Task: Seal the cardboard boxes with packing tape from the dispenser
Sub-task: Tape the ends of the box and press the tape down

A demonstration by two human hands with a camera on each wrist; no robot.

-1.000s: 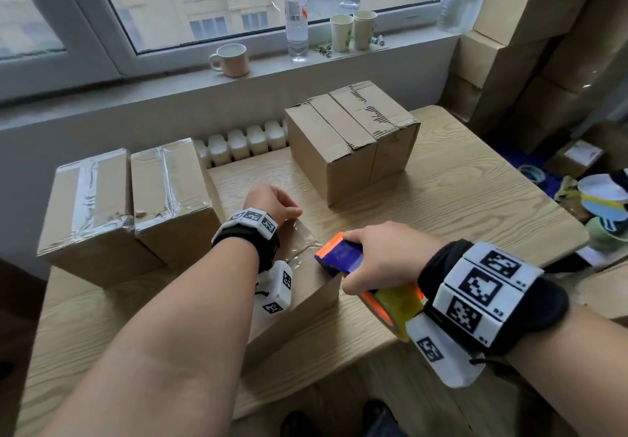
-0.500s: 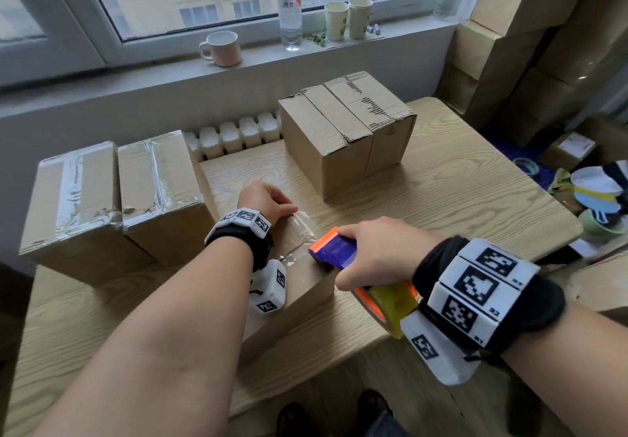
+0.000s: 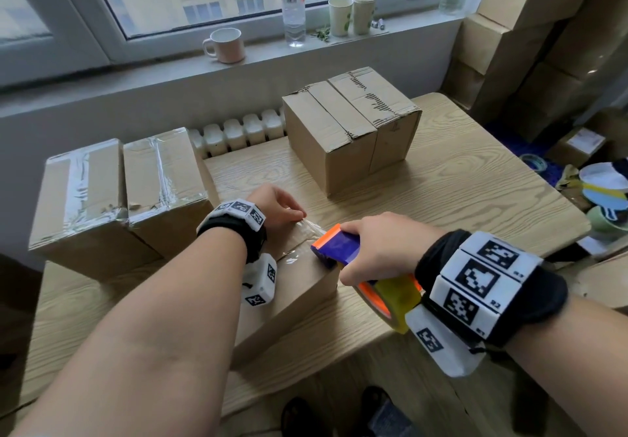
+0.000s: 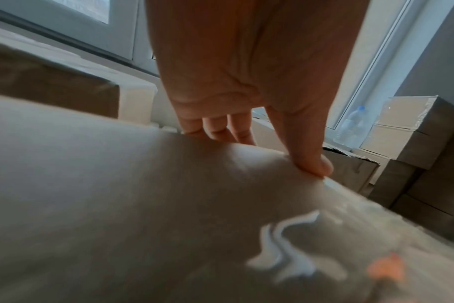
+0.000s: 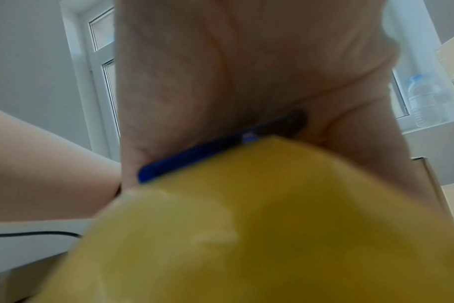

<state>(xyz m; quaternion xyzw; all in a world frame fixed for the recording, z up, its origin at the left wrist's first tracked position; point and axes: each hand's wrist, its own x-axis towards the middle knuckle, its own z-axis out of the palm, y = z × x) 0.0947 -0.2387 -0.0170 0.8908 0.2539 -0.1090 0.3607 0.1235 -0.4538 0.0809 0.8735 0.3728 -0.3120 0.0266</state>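
left hand [image 3: 275, 206]: thumb and fingers pin tape end [image 3: 307, 226] at box [image 3: 299, 287] far edge, 12 o'clock, anchoring it
right hand [image 3: 380, 246]: wrapped round dispenser [image 3: 339, 244], laying strip

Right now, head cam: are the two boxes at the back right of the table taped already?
No: the two back-right boxes show bare cardboard flaps with torn strips, while the two left boxes carry shiny clear tape.

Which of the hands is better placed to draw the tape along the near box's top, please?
Right: the right hand grips the tape dispenser at the near box, while the left hand pins the tape's start at the far edge.
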